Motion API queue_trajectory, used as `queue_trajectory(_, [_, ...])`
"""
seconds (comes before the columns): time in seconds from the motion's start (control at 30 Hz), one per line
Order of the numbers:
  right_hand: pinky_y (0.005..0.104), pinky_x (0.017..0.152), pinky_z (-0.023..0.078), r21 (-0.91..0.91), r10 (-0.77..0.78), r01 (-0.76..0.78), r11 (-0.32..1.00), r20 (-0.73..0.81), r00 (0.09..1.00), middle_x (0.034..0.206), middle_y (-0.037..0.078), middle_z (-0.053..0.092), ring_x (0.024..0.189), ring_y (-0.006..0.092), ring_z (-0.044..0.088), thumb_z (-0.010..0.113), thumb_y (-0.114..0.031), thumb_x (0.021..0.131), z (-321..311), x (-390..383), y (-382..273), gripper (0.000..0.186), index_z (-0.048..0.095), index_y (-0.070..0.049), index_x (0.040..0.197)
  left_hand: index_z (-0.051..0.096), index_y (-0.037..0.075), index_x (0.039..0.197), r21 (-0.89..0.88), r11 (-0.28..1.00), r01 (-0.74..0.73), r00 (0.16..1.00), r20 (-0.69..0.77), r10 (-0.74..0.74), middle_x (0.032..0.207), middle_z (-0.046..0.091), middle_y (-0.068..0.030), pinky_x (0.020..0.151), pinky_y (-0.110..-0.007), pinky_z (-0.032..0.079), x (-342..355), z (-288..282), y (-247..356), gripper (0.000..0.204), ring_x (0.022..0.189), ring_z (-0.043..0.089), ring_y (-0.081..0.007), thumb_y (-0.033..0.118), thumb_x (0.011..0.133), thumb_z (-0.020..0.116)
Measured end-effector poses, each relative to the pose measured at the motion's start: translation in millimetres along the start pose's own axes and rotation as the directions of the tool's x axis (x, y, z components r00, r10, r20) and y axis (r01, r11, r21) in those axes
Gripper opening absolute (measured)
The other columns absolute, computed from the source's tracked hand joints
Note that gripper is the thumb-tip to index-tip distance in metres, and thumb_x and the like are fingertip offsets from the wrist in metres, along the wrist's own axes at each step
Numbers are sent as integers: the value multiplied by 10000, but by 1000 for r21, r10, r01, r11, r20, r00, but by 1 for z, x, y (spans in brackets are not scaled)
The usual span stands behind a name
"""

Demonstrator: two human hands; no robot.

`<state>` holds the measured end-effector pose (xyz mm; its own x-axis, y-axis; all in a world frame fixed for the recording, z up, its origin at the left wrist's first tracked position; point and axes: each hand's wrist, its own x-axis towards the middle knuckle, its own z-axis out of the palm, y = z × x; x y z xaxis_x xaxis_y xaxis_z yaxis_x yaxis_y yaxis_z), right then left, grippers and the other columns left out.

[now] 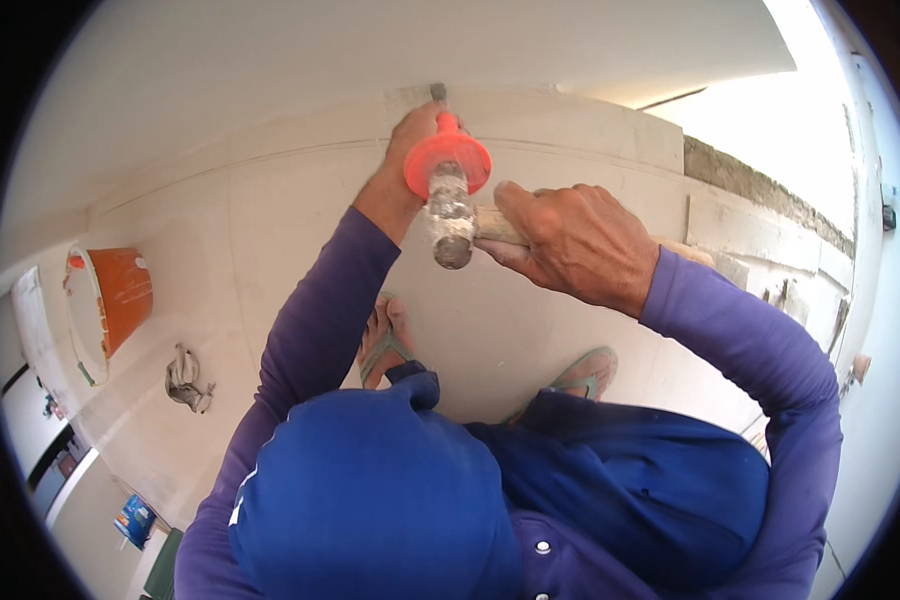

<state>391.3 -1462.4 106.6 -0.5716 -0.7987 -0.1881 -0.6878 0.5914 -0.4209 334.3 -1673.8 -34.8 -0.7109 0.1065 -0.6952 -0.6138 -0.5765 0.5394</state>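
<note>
My left hand point(416, 138) is closed around a chisel with a round red hand guard point(422, 172). The chisel's dark metal end point(438, 91) points away from me and meets the pale surface near the base of the wall. In my right hand point(588, 245) is the wooden handle of a hammer point(451, 215). Its worn, whitish head lies in line with the chisel, just in front of the guard, and covers the chisel's near end. Whether the head touches the chisel, I cannot tell.
An orange bucket point(122, 295) is at the left, with a crumpled grey cloth-like item point(185, 378) nearer me. My sandalled feet point(386, 340) are below the tools. Pale slabs point(750, 230) line a rough edge at the right. A blue packet point(134, 520) lies lower left.
</note>
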Motion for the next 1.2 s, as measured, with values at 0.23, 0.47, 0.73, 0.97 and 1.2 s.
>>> queue_trajectory(0.23, [500,564,549,-28,45,-46,999,-25,999,682,183,679,628,398,697,693,-409,980,0,4,22,394,572,-35,1010,580,57,879,132,976,-172,982,97,160,794,628,-48,593,-337,541,-9,12,9,212,654,615,-166,174,1041,508])
queue_trajectory(0.47, [509,578,555,49,-93,97,994,-79,992,689,200,687,630,423,689,663,-413,1001,-12,3,5,409,613,-8,1029,591,54,860,97,984,-151,986,78,144,781,621,-45,595,-371,545,-3,1,7,227,665,627,-183,166,1021,477])
queue_trajectory(0.73, [520,614,555,155,199,-212,965,99,975,685,234,677,654,439,687,636,-436,1021,-11,-4,0,456,648,20,1009,593,39,964,220,976,1,991,-133,29,822,621,-44,589,-351,549,-22,12,9,193,669,630,-174,189,1038,497])
queue_trajectory(0.97, [515,592,537,204,154,-192,960,187,970,654,216,656,634,425,681,649,-462,1015,2,-33,-4,459,632,-4,1012,557,47,963,45,999,7,997,-73,-4,762,594,-41,582,-333,533,-21,2,0,249,640,609,-174,249,1079,468])
queue_trajectory(1.2, [519,581,527,230,102,-137,964,156,982,639,203,647,622,418,676,678,-475,997,4,-40,-7,469,618,-11,1037,529,60,945,-94,994,55,998,35,-52,667,553,-33,594,-334,505,-11,8,-12,278,605,545,-186,287,1087,454])
